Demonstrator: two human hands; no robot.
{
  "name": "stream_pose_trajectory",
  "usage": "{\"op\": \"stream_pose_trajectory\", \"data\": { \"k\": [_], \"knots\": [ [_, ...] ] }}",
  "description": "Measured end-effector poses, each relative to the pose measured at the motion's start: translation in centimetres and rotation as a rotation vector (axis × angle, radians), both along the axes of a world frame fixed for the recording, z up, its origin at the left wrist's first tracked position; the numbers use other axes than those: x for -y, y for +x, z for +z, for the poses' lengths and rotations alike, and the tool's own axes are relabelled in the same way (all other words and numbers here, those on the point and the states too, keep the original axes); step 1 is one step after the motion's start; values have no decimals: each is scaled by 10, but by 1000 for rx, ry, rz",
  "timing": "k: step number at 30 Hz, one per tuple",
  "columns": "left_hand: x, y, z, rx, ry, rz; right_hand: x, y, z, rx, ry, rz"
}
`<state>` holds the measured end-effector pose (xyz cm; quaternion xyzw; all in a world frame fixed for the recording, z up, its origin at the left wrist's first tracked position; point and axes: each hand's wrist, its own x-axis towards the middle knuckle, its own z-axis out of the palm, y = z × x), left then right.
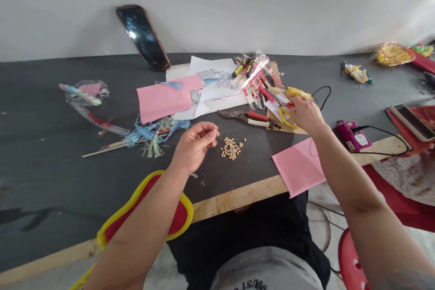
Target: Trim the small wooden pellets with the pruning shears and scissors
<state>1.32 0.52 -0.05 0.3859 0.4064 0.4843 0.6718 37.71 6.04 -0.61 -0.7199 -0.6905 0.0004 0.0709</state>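
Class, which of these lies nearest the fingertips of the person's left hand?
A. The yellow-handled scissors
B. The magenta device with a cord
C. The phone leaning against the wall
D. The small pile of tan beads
D. The small pile of tan beads sits on the dark tabletop just beyond the fingertips of the left hand.

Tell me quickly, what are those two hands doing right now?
Left hand: fingers pinched, near tan beads. Right hand: at yellow-handled scissors. Pink paper sheet beside right forearm.
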Motion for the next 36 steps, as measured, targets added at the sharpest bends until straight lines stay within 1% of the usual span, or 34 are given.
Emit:
{"op": "stream_pose_trajectory", "data": {
  "k": [3, 5, 6, 7, 8, 10, 11, 12, 14, 16, 19, 22, 24, 25, 27, 29, 30, 31, 33, 34, 35, 36],
  "knots": [
    [-1, -1, -2, 10, -10, 19, -4, -2, -1, 24, -14, 6],
    [-2, -1, -3, 10, -22, 35, -3, -11, 3, 17, 54, 46],
    [-2, 0, -3, 7, -29, 41, -1, -19, 6, -6, 104, 96],
    [-2, 0, -4, 5, -37, 48, 1, -29, 9, -45, 156, 168],
    [-2, 1, -4, 5, -46, 55, 4, -41, 11, -103, 169, 274],
    [-1, 1, -3, 13, -64, 72, 9, -65, 12, -192, 78, 536],
    [-1, 1, -2, 21, -72, 79, 11, -76, 10, -186, 40, 642],
    [-1, 1, -2, 30, -76, 85, 12, -86, 8, -161, 41, 677],
    [-2, 1, 0, 42, -79, 87, 12, -99, 1, -109, 52, 680],
    [-2, 1, 0, 42, -78, 81, 12, -105, -7, -100, 92, 619],
    [-1, 0, -1, 41, -78, 72, 13, -105, -16, -120, 130, 539],
    [-1, 0, -2, 47, -69, 70, 15, -105, -18, -97, 117, 543],
    [-1, -1, -2, 61, -68, 66, 16, -106, -17, -141, 120, 550],
    [-1, -1, -1, 74, -70, 65, 17, -106, -16, -204, 133, 542],
    [-1, -1, 0, 114, -76, 57, 18, -106, -11, -405, 186, 496],
    [-1, -2, 2, 161, -84, 44, 21, -105, -4, -686, 225, 413],
    [-1, -2, 2, 184, -88, 35, 22, -103, 0, -848, 200, 369],
    [-1, -2, 3, 203, -93, 24, 24, -102, 4, -1020, 126, 334],
    [-2, -2, 3, 233, -102, 5, 29, -101, 12, -1347, -170, 297],
    [-2, -3, 2, 241, -105, 0, 32, -102, 15, -1470, -326, 291],
    [-2, -3, 2, 243, -107, -1, 35, -103, 18, -1562, -440, 286],
    [-2, -3, 1, 243, -106, 2, 38, -104, 19, -1637, -498, 286]
  ]
}}
